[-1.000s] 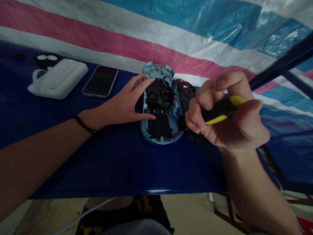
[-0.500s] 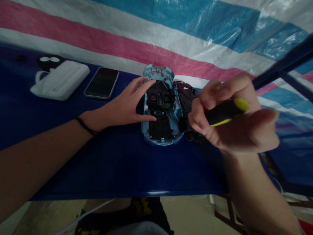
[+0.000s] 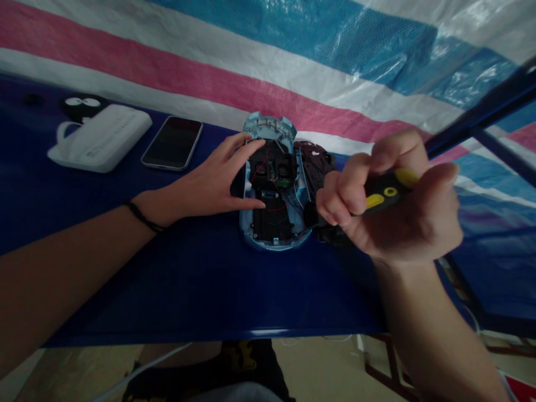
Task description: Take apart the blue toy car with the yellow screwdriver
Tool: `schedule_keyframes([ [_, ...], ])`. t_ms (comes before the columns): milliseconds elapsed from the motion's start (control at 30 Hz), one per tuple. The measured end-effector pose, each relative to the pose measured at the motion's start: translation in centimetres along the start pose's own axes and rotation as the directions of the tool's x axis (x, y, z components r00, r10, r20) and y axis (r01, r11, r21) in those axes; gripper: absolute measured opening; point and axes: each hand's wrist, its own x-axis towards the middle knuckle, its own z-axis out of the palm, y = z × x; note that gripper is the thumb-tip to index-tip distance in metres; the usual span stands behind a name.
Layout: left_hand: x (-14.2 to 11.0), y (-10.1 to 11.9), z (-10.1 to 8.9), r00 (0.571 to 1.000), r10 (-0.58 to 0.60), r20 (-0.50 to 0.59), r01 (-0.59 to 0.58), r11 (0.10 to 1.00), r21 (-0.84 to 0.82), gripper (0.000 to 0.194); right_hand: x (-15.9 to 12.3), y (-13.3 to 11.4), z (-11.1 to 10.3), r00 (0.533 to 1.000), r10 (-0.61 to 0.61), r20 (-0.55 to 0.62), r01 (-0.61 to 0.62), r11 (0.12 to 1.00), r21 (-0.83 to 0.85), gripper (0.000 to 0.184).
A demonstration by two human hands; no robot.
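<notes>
A light-blue toy car shell (image 3: 274, 244) lies upside down on the table, its black inner parts (image 3: 274, 167) and thin red and pale wires exposed. Over its left side my left hand (image 3: 218, 178) spreads, fingers and thumb apart, fingertips resting on or close to the shell and inner parts. My right hand (image 3: 397, 201) is closed around the black and yellow handle of a screwdriver (image 3: 389, 192), held to the right of the shell. Its tip cannot be made out. A dark toy car chassis (image 3: 316, 162) sits against the shell's right side, partly hidden by my right hand.
On the left of the blue table (image 3: 201, 296) lie a phone (image 3: 172, 142), a white device with a strap loop (image 3: 104, 137) and a black item with white eye shapes (image 3: 81, 106). A striped plastic sheet (image 3: 209, 61) hangs behind; a dark bar (image 3: 473, 120) slants at right.
My right hand has turned the screwdriver handle, so different yellow markings show, and shifted slightly left. My left hand and the toy car shell keep their places relative to each other.
</notes>
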Motion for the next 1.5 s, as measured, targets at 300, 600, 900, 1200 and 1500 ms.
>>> schedule_keyframes([
  [300,-0.07,-0.04,0.03,1.0,-0.005,-0.003,0.005,1.0,-0.014,0.107,0.08,-0.03,0.2,1.0,0.024,-0.013,-0.023,0.999,0.028,0.031],
  [600,-0.11,-0.44,0.04,1.0,0.013,0.014,-0.012,1.0,-0.004,0.109,-0.05,0.18,0.23,0.999,-0.001,-0.037,0.0,0.999,-0.044,0.032],
  [900,-0.25,-0.41,0.17,1.0,0.01,0.014,-0.01,1.0,0.002,0.106,0.5,0.49,-0.27,0.997,-0.074,0.037,0.077,0.994,-0.076,0.033],
  [1200,-0.33,-0.49,0.26,1.0,0.01,0.0,-0.01,1.0,-0.01,0.105,0.55,0.76,-0.2,0.987,-0.123,0.1,0.126,0.992,-0.019,0.031],
  [1500,-0.26,-0.41,0.19,1.0,0.0,0.006,0.0,1.0,-0.014,0.105,0.12,0.58,-0.11,0.989,-0.041,0.14,0.046,0.998,-0.033,0.038],
])
